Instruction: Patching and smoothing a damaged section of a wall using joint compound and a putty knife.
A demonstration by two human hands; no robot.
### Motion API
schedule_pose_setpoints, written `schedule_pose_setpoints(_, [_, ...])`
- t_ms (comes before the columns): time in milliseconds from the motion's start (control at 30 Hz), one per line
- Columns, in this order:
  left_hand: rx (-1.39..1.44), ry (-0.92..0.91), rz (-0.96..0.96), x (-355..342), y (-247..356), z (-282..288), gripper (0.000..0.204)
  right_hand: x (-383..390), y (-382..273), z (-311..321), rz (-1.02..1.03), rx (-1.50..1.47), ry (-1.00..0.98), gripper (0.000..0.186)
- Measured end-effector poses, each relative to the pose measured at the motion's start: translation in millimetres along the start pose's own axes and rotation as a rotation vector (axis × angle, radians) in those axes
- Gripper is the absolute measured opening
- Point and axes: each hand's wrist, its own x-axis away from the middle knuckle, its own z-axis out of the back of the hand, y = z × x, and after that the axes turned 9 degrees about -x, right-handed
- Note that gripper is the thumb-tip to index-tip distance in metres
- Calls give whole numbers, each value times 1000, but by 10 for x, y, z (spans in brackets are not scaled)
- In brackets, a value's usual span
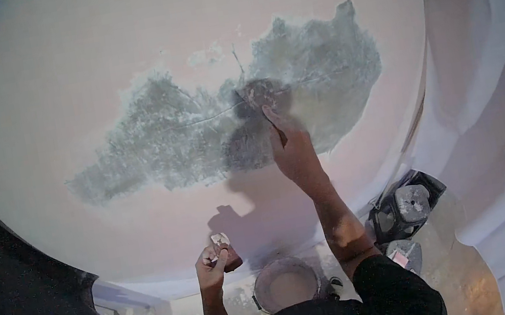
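A pale pinkish wall fills most of the view, with a large, ragged grey patch across its middle. A thin crack runs through that patch. My right hand reaches up to the patch, closed round what looks like a putty knife, its flat blade against the wall over the crack and the index finger stretched along it. Lower left, my left hand grips a small reddish-brown flat tool, probably a second putty knife, with whitish paste at its upper end.
Below the wall stands a round bucket with pale contents. To its right are a dusty black step stool or case and a grey container with a pink item. White sheeting hangs on the right; dark cloth covers the left.
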Motion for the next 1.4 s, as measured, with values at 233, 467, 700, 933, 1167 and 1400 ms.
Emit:
schedule_pose_setpoints(233, [23, 11, -46, 4, -82, -142, 11, -78, -86, -96, -65, -2, 34, 40])
schedule_pose_setpoints(467, [16, -6, 11, 45, -174, -98, 11, -83, -104, -127, -30, 32, -7, 46])
schedule_pose_setpoints(700, [-27, 38, 21, 84, -131, -106, 17, -92, -256, -14, -156, 27, -16, 43])
schedule_pose_setpoints(933, [55, -9, 137, 123, -60, -92, 9, -86, -285, -19, -131, -39, 8, 41])
schedule_pose_setpoints(1167, [11, -45, 32, 15, -23, -241, 6, -33, -122, -86, -92, -1, 5, 42])
schedule_pose_setpoints(1400, [-2, -58, 70, 60, 74, -302, 14, -8, -112, -84, -93, -29, -21, 42])
